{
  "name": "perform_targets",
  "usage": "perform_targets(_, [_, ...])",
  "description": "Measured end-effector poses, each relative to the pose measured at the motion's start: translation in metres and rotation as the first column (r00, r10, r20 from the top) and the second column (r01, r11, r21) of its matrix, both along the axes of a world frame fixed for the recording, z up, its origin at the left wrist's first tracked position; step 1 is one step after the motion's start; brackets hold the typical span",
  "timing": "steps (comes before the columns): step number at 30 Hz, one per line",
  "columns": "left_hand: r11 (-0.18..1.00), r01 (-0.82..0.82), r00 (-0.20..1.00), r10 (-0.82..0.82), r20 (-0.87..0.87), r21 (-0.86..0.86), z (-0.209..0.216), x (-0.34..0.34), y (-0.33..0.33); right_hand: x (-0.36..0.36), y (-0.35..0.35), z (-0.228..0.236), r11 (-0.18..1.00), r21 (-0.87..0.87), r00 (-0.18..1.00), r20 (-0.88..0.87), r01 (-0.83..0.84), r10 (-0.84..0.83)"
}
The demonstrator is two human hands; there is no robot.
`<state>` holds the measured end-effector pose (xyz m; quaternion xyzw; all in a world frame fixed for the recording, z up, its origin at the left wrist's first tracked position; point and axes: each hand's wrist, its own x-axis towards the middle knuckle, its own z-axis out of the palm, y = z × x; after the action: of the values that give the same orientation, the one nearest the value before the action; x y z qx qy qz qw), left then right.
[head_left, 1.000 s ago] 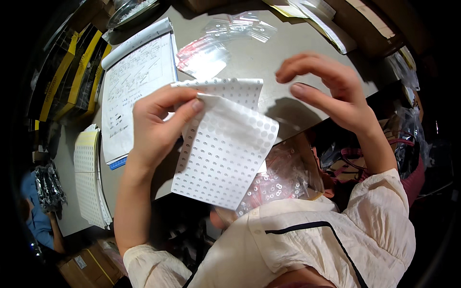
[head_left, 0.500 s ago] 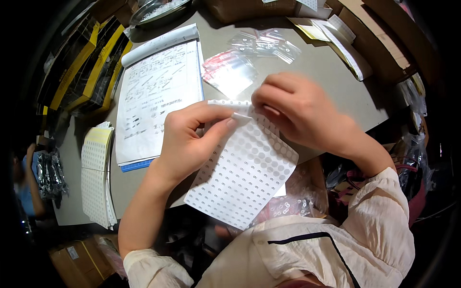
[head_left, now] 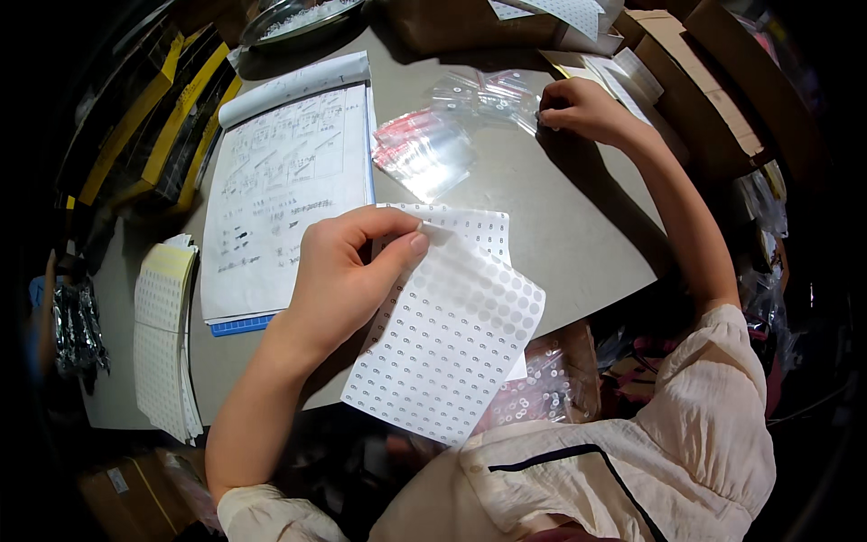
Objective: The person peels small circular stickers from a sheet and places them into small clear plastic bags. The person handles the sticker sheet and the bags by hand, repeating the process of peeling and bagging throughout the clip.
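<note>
My left hand (head_left: 348,271) pinches the top corner of a white sheet of round stickers (head_left: 429,366) between thumb and forefinger. Small printed marks cover its lower part, and a patch of bare grey circles shows at the upper right. A second white sticker sheet (head_left: 488,223) lies partly behind it. Out over the table, my right hand (head_left: 582,110) is closed, fingertips pressed together at the right edge of some clear zip bags (head_left: 488,90); what they grip, if anything, is hidden. Nearer lies a stack of clear zip bags with red tops (head_left: 424,154).
A blue clipboard with written pages (head_left: 271,199) lies left of the bags. Further left is a stack of sticker sheets (head_left: 164,339). Black and yellow boxes (head_left: 172,117), a metal bowl (head_left: 298,23) and cardboard boxes (head_left: 700,72) line the table. A bag of small rings (head_left: 533,388) sits below the edge.
My right hand has left the sticker sheet and moved away, up and right, to the clear bags. My left hand keeps its pinch; the sheet's top now shows more openly.
</note>
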<state>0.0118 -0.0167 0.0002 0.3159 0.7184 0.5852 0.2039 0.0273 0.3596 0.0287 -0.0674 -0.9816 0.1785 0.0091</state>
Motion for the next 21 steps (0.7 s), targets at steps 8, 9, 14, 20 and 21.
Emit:
perform_targets(8, [1.000, 0.004, 1.000, -0.005, -0.022, -0.014, 0.000, 0.000, -0.003, 0.005, -0.028, 0.046, 0.968, 0.252, 0.946, 0.309, 0.018, -0.099])
perform_targets(9, [1.000, 0.006, 0.999, -0.006, -0.033, -0.016, 0.001, -0.001, -0.003, 0.006, -0.034, 0.051, 0.975, 0.218, 0.922, 0.371, 0.032, -0.113])
perform_targets(14, [1.000, -0.008, 1.000, 0.008, -0.001, 0.012, 0.002, -0.003, 0.000, -0.024, 0.002, 0.009, 0.967, 0.249, 0.960, -0.255, -0.054, 0.119])
perform_targets(20, [1.000, 0.000, 0.998, 0.000, -0.058, 0.011, 0.004, -0.001, -0.002, 0.001, -0.035, -0.006, 0.932, 0.340, 0.979, -0.111, -0.126, 0.173])
perform_targets(21, [1.000, 0.003, 0.998, -0.003, -0.063, 0.004, 0.003, 0.000, -0.003, 0.010, -0.039, -0.004, 0.917, 0.369, 0.972, -0.107, -0.155, 0.207])
